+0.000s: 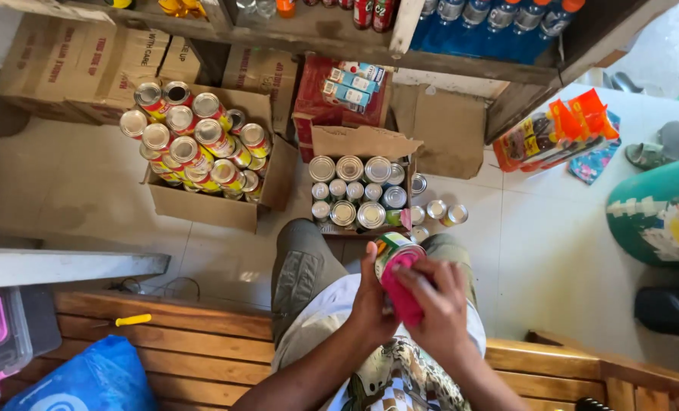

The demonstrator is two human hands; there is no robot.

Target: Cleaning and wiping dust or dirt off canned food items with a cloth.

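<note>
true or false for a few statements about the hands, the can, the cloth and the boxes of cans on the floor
1. The left hand holds a can. True.
2. The right hand presses a blue cloth on the can. False: the cloth is pink.
3. Two open cardboard boxes on the floor hold cans. True: the left box holds a heap of cans, the smaller box holds upright ones.
4. The shelf above the boxes is bare. False: bottles stand on it.
5. A few loose cans lie on the floor right of the smaller box. True.
</note>
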